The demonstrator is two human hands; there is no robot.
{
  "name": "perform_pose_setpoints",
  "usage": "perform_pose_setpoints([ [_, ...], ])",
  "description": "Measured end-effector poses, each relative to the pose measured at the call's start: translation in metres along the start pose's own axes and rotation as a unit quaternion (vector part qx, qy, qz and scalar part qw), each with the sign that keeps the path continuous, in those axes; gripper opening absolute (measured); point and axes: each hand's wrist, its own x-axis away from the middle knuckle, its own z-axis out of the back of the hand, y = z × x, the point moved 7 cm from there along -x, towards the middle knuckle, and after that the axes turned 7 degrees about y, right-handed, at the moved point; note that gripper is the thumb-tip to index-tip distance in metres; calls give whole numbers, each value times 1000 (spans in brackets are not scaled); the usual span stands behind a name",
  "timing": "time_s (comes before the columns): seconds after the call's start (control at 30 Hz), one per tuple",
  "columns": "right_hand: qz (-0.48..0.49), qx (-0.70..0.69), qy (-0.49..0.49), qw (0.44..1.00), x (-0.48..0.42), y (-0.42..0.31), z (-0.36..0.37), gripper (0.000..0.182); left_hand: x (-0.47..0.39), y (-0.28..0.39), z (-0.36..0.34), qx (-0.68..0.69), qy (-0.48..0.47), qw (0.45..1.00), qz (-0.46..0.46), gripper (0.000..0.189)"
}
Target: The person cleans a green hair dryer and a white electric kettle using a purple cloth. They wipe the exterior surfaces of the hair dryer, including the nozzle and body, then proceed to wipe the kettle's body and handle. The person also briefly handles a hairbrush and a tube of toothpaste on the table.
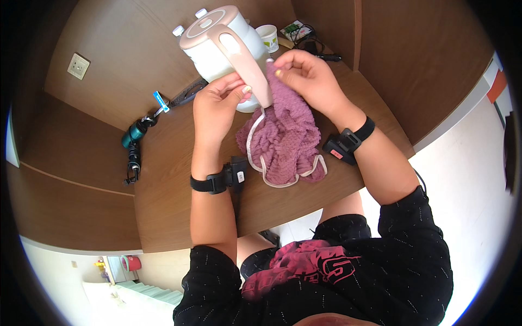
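Note:
A white electric kettle (212,61) with a pink lid and a pink handle (253,75) stands before me on the wooden desk. My left hand (218,98) is at the handle's left side, thumb by its edge and fingers partly hidden behind it. Between thumb and fingers, my right hand (304,77) pinches the upper end of a purple plush towel (285,134) with a white trim. The towel's upper part rises beside the kettle, while its lower part lies crumpled on the desk. Black devices are strapped to both wrists.
Behind the kettle are a paper cup (268,38), a packet (295,30) and black cables (312,45). A teal corded appliance (134,132) lies by the left panel, near a blue-and-white tag (161,102). Bottle caps (178,30) show behind the kettle. Wooden panels enclose the desk (171,195).

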Motion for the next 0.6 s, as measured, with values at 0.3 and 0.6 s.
perform_pose_setpoints([
  [0.3, -103, 111, -66, 986, 8, 20, -9, 5, 1, -9, -11, 37, 61, 997, 5, 22],
  [0.6, -125, 458, -80, 877, 6, 23, 16, 23, 0, -6, -9, 32, 45, 998, -24, 24],
])
